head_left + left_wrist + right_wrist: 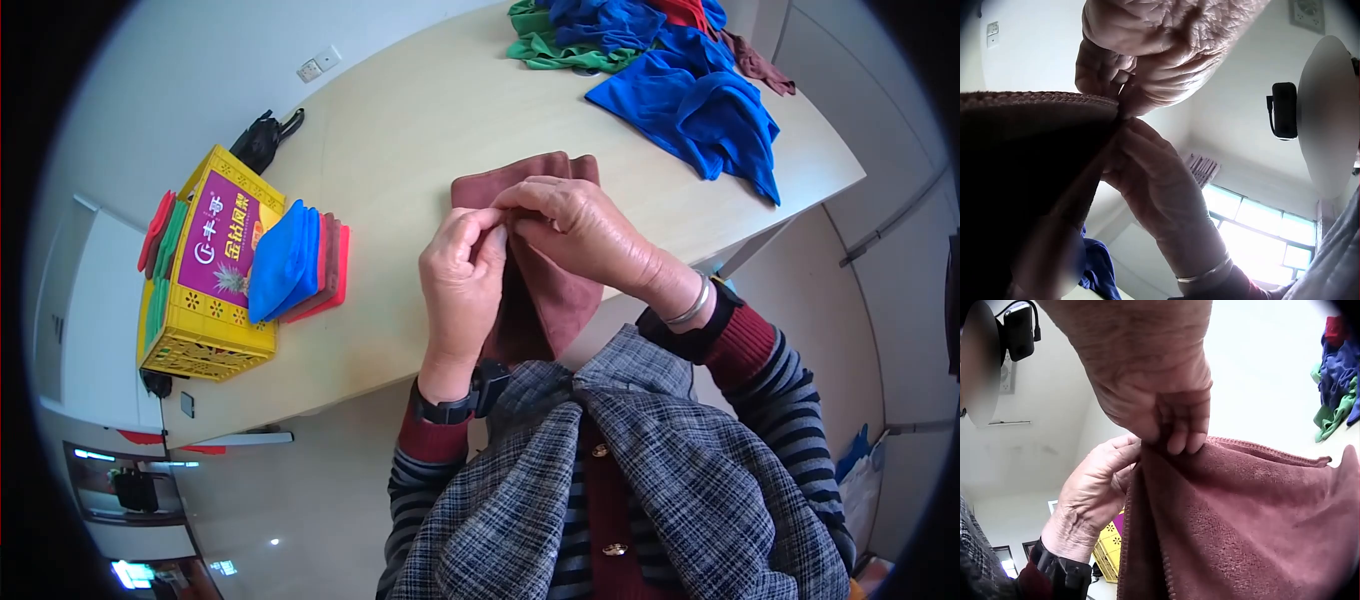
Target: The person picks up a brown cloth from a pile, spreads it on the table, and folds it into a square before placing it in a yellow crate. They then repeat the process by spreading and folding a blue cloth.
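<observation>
A brown cloth [560, 290] with stitched edges hangs in folds at the table's near edge, its far part lying on the tabletop. My left hand [465, 275] pinches its edge between thumb and fingers. Right beside it, my right hand [585, 225] pinches the same edge, the fingertips of both hands meeting. In the right wrist view the right hand's curled fingers [1180, 434] grip the cloth [1229, 512] from above, with the left hand [1094, 494] close on its left. The left wrist view shows the cloth's dark underside and its stitched rim [1035, 99].
A yellow crate [215, 340] holding folded cloths stands on the left. Against it lean folded blue cloths [285, 265], with brown and red ones behind. Loose blue cloths [690, 105] lie heaped at the far right with green and red ones. A black bag [262, 142] sits behind the crate.
</observation>
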`<state>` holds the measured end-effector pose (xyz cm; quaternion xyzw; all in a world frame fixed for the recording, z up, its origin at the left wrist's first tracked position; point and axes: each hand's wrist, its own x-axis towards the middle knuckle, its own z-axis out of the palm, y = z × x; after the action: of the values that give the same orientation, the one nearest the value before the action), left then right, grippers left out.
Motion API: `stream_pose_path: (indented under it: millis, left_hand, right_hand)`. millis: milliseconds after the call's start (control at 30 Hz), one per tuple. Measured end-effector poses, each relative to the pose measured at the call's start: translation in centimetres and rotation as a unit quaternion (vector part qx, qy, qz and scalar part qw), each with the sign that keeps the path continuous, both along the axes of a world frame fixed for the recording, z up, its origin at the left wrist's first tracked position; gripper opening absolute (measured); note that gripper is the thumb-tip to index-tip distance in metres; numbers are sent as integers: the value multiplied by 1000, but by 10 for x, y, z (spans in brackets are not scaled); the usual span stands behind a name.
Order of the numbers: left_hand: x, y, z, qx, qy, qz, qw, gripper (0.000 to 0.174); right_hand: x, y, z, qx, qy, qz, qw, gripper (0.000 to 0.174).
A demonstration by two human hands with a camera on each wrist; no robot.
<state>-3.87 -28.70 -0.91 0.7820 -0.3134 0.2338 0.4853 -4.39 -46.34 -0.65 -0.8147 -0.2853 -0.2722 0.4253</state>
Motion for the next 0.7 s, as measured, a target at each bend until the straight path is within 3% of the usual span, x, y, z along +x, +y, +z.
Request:
stream_pose_path:
  millis: [167, 267, 367, 433, 567, 700]
  left_hand:
    - [0, 1, -23, -30, 69, 22, 997, 13]
    - [-3, 9, -37, 139, 64, 162, 975, 16]
    - [-8, 47, -62, 174, 120, 183, 960, 16]
    - [-9, 74, -56, 159, 194, 173, 952, 14]
    - [8, 120, -37, 169, 168, 208, 949, 13]
    - [33, 145, 11, 164, 225, 195, 941, 9]
  right_hand:
    - [13, -2, 9, -97, -15, -27, 995, 21]
    - [22, -14, 19, -50, 11, -51, 997, 18]
    - [38, -35, 34, -12, 4, -84, 996, 15]
    - [43, -53, 43, 3, -21, -117, 993, 12]
    - [40, -75, 63, 92, 42, -84, 991, 11]
    - [37, -90, 75, 95, 20, -66, 993, 12]
